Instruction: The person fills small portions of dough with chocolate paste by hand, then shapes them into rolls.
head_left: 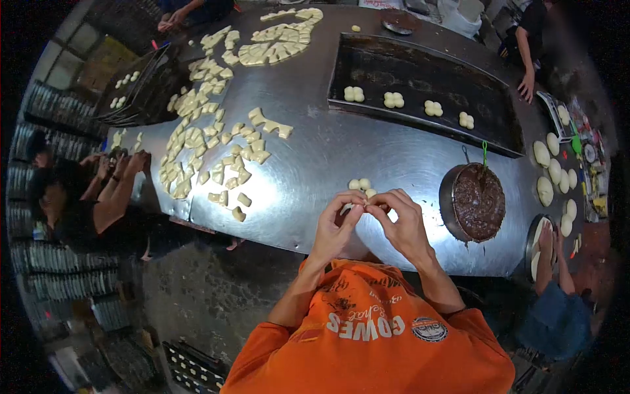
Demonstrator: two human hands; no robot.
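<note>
Close to the table's front edge, my left hand [336, 226] and my right hand [401, 223] meet fingertip to fingertip. Both are closed in a pinch on a small piece of dough [365, 204], mostly hidden by the fingers. Just beyond them a few round dough balls [359, 184] rest on the metal table [315, 171]. To the right of my right hand stands a round pan of dark brown filling [479, 202], with a green-handled tool [484, 156] stuck in it.
A large black tray [426, 121] with several dough clusters lies farther back. Cut dough pieces [197, 138] spread across the left side. Larger dough balls [554, 172] sit at the right. Co-workers' hands [136, 161] show at the left, with others at the back and right.
</note>
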